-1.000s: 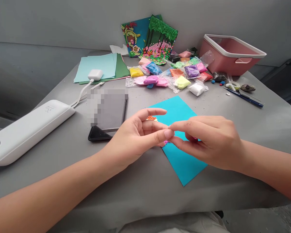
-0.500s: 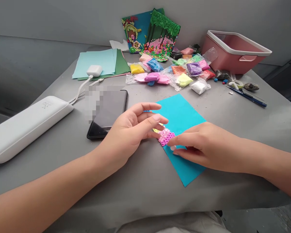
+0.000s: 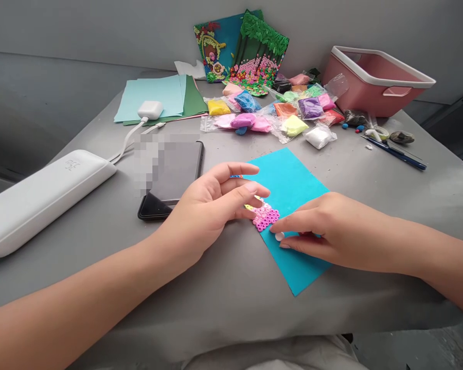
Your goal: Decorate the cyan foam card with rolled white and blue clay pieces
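Note:
A blue sheet of card point(image 3: 293, 177) lies at an angle on the grey table. Along its left edge are rows of small pink, magenta and yellow clay rings point(image 3: 267, 217), partly covered by my fingers; a bit of blue and orange shows farther up. My left hand point(image 3: 219, 200) hovers over that edge, palm turned inward, its fingers apart with nothing in them. My right hand point(image 3: 316, 228) rests low on the card, thumb and index finger around a small white clay piece point(image 3: 280, 236), just below the magenta rings. Its other fingers are curled underneath, mostly hidden.
A black phone point(image 3: 173, 177) and a white power bank point(image 3: 50, 203) with a cable lie left. Behind are bagged coloured clays point(image 3: 293, 126), coloured paper point(image 3: 150, 92), two decorated cards point(image 3: 258, 56) and a pink basket point(image 3: 386, 77). A dark blue pen-like tool point(image 3: 397, 153) lies right.
My right thumb and index finger have shifted slightly right, and more of the white clay piece shows between them. My left hand keeps nearly the same pose; the whole view has shifted slightly.

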Motion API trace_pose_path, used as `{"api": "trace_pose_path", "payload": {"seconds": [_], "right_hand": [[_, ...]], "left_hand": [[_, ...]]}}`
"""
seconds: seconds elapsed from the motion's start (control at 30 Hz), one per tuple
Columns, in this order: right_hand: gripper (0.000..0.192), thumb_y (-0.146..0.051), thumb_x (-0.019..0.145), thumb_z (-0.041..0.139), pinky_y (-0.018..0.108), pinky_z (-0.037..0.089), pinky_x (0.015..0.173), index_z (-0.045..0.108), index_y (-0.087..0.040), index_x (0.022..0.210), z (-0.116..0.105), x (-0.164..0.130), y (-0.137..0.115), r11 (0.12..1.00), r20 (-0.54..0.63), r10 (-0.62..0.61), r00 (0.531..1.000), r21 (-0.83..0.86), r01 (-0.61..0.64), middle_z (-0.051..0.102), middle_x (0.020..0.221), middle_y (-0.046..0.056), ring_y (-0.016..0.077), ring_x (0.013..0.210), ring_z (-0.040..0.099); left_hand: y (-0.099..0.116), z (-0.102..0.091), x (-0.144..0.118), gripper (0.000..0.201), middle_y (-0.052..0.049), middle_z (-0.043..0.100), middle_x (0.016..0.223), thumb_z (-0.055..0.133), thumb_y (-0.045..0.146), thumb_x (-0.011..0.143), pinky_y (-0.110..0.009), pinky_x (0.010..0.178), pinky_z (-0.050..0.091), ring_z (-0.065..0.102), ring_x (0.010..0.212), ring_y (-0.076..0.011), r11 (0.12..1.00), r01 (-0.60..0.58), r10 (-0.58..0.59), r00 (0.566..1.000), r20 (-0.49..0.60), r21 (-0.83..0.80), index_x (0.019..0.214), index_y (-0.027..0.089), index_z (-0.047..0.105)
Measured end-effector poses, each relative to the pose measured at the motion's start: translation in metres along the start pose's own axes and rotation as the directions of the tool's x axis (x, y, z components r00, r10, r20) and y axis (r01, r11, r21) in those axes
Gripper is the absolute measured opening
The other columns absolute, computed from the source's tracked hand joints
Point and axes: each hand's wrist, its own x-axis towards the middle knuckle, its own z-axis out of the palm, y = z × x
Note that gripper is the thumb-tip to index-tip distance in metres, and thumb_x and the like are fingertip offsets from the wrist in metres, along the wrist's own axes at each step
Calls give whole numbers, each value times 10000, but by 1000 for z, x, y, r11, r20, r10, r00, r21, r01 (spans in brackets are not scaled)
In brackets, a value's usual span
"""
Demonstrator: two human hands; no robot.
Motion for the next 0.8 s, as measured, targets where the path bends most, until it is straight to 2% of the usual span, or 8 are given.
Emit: {"api": "trace_pose_path", "payload": {"seconds": [0.2, 0.37, 0.53, 0.7, 0.8], "right_hand": [[170, -198, 941, 657, 240, 339, 519, 789, -259, 1030, 0, -1, 0, 1000, -32, -20, 999, -10, 20, 753, 707, -20, 117, 571, 640], [157, -207, 945, 652, 236, 356, 534, 793, -263, 987, 0, -1, 1, 1000, -14, -25, 1000, -3, 25, 757, 716, -15, 123, 582, 646], [219, -192, 929, 665, 228, 359, 527, 780, -261, 1103, -8, -3, 3, 999, 6, -40, 999, 15, 40, 750, 743, -22, 104, 557, 611], [266, -276, 994, 613, 217, 364, 545, 747, -246, 1221, -26, -8, 4, 990, -103, -104, 989, 88, 113, 722, 721, -30, 71, 523, 534], [256, -291, 1010, 590, 228, 329, 524, 759, -239, 1195, -30, -10, 5, 991, -82, -130, 988, 8, 131, 684, 668, -30, 76, 510, 511]], "left_hand": [[-1, 1, 0, 252, 28, 776, 878, 770, 325, 898, -250, 740, 630, 723, 841, -125, 1000, 11, -11, 1000, 3, 3, 1109, 224, 678], [-1, 1, 1, 240, 26, 773, 870, 767, 328, 901, -252, 751, 630, 726, 835, -125, 1000, 19, -19, 1000, 10, 2, 1098, 221, 682], [-1, -1, 1, 289, 35, 774, 888, 824, 319, 852, -225, 786, 617, 732, 851, -115, 1000, -3, 3, 999, 51, 9, 1094, 251, 680], [0, -4, 0, 277, 48, 736, 894, 900, 211, 742, -201, 776, 601, 704, 844, -109, 993, -89, 83, 994, 73, 83, 968, 258, 747], [2, -7, -1, 164, 31, 746, 895, 891, 239, 753, -205, 782, 591, 701, 864, -123, 982, -113, 104, 992, 68, 151, 865, 244, 771]]}}
